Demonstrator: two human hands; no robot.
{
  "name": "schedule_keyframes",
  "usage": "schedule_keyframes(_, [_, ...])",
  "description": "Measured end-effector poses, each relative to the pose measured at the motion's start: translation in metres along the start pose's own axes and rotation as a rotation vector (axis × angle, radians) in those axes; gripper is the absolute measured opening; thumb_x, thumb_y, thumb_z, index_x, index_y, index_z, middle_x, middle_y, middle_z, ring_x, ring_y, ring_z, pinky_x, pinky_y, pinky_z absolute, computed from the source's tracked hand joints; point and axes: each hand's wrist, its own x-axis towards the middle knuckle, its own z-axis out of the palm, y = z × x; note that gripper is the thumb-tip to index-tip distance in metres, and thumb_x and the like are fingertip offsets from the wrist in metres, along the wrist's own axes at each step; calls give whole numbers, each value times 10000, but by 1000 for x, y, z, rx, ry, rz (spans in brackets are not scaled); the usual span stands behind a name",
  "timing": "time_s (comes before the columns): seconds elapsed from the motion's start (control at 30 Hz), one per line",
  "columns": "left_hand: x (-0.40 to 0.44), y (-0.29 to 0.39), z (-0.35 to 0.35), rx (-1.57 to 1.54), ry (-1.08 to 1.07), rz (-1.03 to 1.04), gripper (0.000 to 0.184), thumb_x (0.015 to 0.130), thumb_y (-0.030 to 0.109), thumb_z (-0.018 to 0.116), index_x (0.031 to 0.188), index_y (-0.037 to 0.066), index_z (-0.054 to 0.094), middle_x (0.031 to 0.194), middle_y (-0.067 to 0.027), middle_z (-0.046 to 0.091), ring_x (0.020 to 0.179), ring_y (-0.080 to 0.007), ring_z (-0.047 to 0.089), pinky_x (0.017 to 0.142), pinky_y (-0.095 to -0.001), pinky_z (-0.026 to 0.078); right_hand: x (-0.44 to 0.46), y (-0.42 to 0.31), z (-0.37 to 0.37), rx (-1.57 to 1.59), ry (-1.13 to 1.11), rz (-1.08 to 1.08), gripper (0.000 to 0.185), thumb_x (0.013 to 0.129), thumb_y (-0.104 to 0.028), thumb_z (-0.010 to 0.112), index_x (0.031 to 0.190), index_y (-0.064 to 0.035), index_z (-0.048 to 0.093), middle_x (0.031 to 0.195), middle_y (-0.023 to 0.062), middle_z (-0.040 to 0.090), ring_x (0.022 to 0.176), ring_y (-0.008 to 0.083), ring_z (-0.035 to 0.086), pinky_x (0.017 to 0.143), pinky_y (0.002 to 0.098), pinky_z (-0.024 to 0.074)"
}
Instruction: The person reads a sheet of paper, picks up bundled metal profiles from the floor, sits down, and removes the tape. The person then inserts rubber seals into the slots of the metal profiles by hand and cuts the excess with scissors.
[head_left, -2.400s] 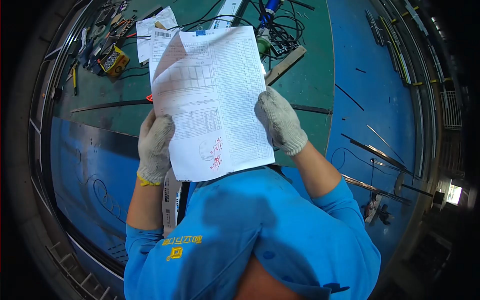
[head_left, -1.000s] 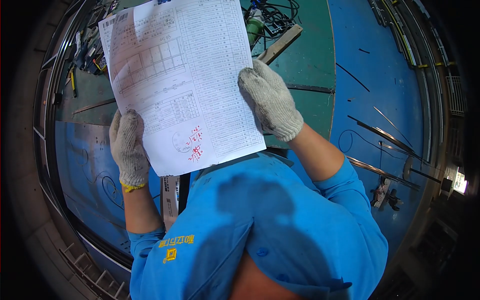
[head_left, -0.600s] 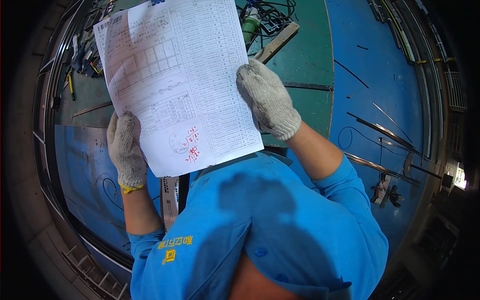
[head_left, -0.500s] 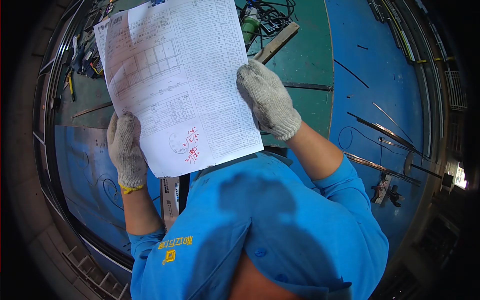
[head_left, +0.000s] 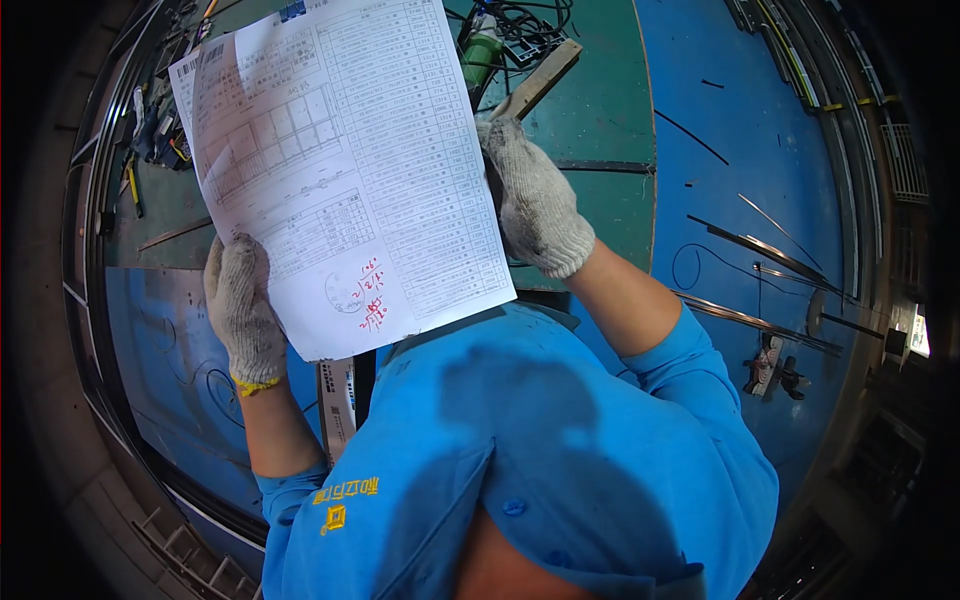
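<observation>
A printed sheet of paper (head_left: 300, 150) is held up in front of my chest. It carries a line drawing of panels, tables of small print and handwritten red figures near its lower edge. My left hand (head_left: 243, 305), in a grey-white knitted glove with a yellow cuff edge, grips the lower left side, thumb on the front and the other fingers mostly behind. At the right edge, my gloved right hand (head_left: 538, 200) pinches the paper; its fingertips are partly hidden behind the sheet.
Beyond the paper is a green work surface (head_left: 610, 100) with a green power tool (head_left: 482, 55), tangled black cables (head_left: 530, 25) and a wooden strip (head_left: 540, 80). Tools (head_left: 155, 125) lie at the left. Long metal strips (head_left: 760, 325) rest on the blue surface (head_left: 740, 180) at the right.
The paper and both hands have shifted slightly left in view, the right hand turning a little. Both hands keep their hold on the sheet.
</observation>
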Motion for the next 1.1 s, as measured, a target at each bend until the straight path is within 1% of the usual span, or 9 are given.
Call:
schedule_keyframes(0.07, [0,0,1,13,13,7,490,1075,213,539,1432,-116,470,1325,-199,617,1235,-232,627,1062,-317,520,-1,0,1,1,31,5,414,969,8,583,1381,-5,550,1230,241,657,1081,403,650,953,447,531])
schedule_keyframes(0.17, [-2,4,7,-13,48,9,540,1006,170,636,1434,-118,474,1195,-129,659,1094,-175,652,963,-292,546,0,-3,-2,-13,29,10,395,978,18,564,1372,-1,555,1215,236,661,1060,388,653,941,439,536])
schedule_keyframes(0.33, [-3,3,4,-6,30,26,541,1002,165,641,1433,-117,475,1207,-136,657,1084,-175,658,961,-286,548,-3,7,5,35,29,13,383,981,19,562,1364,2,562,1209,235,663,1056,389,652,939,433,537])
schedule_keyframes(0.47, [-1,6,2,-84,-2,-17,542,997,158,643,1429,-123,475,1212,-149,659,1085,-183,668,960,-283,551,5,0,-4,237,-124,90,493,874,-3,632,1346,35,497,1206,284,621,1062,482,609,925,517,513])
schedule_keyframes(0.57, [0,8,7,-51,32,-9,529,996,154,639,1416,-127,485,1206,-159,664,1094,-190,675,962,-283,553,8,-6,-8,27,-57,-21,469,865,-26,666,1305,29,511,1175,275,626,1034,483,610,900,521,513])
schedule_keyframes(0.73, [0,8,10,-58,57,-15,515,1003,162,630,1403,-132,494,1209,-167,663,1105,-198,675,970,-291,552,2,2,-2,-25,-4,-65,477,870,-39,672,1317,28,518,1201,284,624,1053,487,609,919,523,510])
schedule_keyframes(0.87, [1,8,10,-2,-13,1,518,1009,174,627,1407,-128,490,1233,-170,653,1116,-204,671,978,-295,551,0,7,2,81,-55,6,483,877,-42,669,1330,30,520,1224,294,619,1067,492,607,936,527,506])
schedule_keyframes(0.97, [5,5,7,-29,-12,-16,527,1012,180,627,1418,-122,482,1238,-165,648,1119,-207,666,979,-297,552,1,2,-3,-49,-11,-39,486,878,-45,667,1334,37,521,1243,297,617,1084,490,605,955,525,503])
schedule_keyframes(1.1, [6,1,5,-77,-16,-15,534,1012,182,629,1426,-117,475,1230,-157,646,1125,-200,658,988,-296,548,2,4,-4,-31,-52,-29,481,879,-53,672,1326,43,523,1243,290,620,1097,481,606,964,521,502])
